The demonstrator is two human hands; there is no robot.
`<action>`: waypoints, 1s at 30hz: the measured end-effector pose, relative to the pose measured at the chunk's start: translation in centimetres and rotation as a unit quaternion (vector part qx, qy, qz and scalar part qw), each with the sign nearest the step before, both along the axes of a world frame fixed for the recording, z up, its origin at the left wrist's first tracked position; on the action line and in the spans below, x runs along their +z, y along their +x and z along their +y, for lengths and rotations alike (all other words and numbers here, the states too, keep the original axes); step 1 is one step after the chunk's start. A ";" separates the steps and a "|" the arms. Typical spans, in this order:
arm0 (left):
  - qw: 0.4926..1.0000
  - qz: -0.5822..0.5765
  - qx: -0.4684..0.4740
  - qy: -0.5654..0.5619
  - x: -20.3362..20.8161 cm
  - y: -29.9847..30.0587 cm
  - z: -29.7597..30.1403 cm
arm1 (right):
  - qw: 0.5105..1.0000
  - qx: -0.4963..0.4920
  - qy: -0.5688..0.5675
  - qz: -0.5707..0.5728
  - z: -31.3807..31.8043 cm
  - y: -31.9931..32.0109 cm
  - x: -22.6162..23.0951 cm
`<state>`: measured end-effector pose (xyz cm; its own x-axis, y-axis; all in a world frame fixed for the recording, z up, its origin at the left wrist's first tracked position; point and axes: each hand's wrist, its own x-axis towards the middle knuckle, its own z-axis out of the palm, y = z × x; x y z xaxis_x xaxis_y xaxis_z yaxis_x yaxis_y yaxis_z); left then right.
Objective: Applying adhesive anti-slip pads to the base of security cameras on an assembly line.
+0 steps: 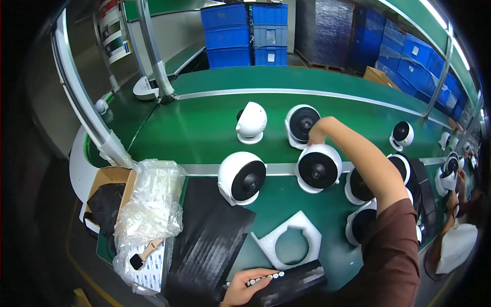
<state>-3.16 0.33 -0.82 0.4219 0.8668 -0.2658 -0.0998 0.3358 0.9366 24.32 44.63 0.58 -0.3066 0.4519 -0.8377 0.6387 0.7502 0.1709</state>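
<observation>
Left hand point(248, 288) low over the worktop point(335, 220), grip clamped on black strip point(303, 282) with white round dots point(264, 279); right hand point(318, 131) at top of white camera point(318, 169), grip hidden, cannot tell its state; foam cutout point(266, 241) just beyond strip; black sheet point(209, 225) to its left.

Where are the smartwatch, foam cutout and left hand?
Smartwatch point(136, 262), head view: dark screen.
White foam cutout point(267, 243), head view: left side, beside its hole.
Left hand point(242, 289), head view: near the thumb's base.
</observation>
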 end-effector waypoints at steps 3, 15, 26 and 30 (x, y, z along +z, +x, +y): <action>1.000 0.010 -0.004 -0.010 -0.2 -0.1 -0.1 | 0.961 -0.255 0.005 0.110 -5.7 -2.2 4.2; 0.999 0.031 -0.024 0.003 -0.6 -0.2 -0.1 | 0.838 -0.231 0.379 0.318 -6.9 -15.3 4.8; 0.991 -0.033 0.128 0.023 0.3 1.2 -0.1 | 0.688 -0.288 0.254 0.616 -12.6 -9.3 16.5; 0.975 -0.078 0.187 0.088 1.7 3.1 0.0 | 0.706 -0.344 0.067 0.615 -24.3 -4.9 20.2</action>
<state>-0.10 0.31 0.87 0.0911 0.9942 -0.0572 -0.3312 0.0844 0.9398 19.39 20.33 20.74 -0.4342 0.8985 -0.0642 0.5718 0.2199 -0.7904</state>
